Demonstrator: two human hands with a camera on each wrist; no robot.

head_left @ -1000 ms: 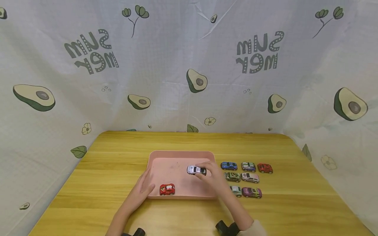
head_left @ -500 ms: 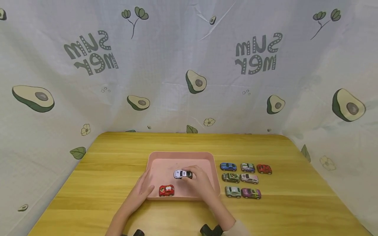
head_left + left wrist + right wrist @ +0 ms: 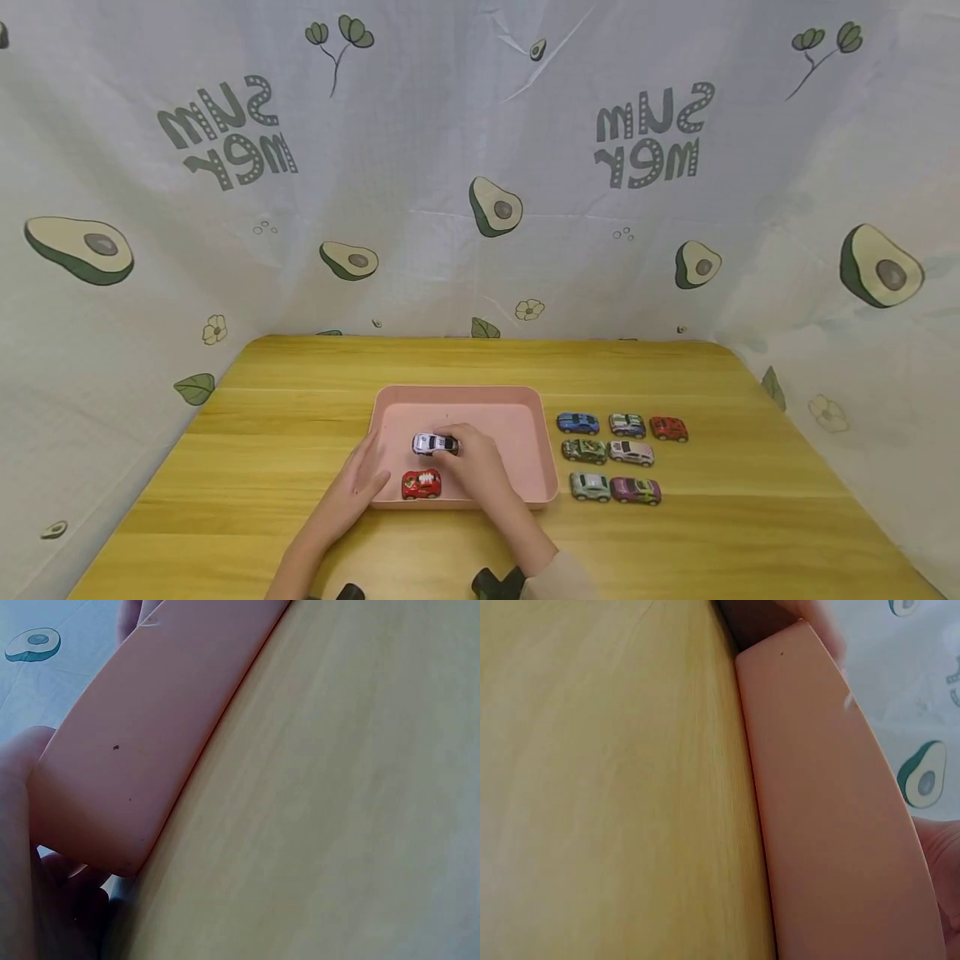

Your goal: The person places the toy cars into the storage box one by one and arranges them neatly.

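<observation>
A white toy car [image 3: 433,443] with dark windows is pinched by my right hand [image 3: 474,462] over the left part of a pink tray [image 3: 542,450]. Below it in the head view, a red toy car [image 3: 422,484] sits in the tray's front left corner. My left hand [image 3: 352,483] rests against the tray's left side, fingers extended along the wall and thumb spread at the rim. The left wrist view shows the tray's outer wall [image 3: 142,727] with parts of the left hand at its corner. In the right wrist view, the tray wall [image 3: 829,795] hides the held car.
To the right of the tray, several toy cars stand in rows on the wooden table [image 3: 720,500]. Among them are a blue car [image 3: 577,423], a red car [image 3: 669,429] and a purple car [image 3: 636,491]. Behind the table hangs a printed cloth [image 3: 420,167].
My right hand has carried the white toy car leftward across the tray, to just above the red car in the head view. The left hand has stayed at the tray's side.
</observation>
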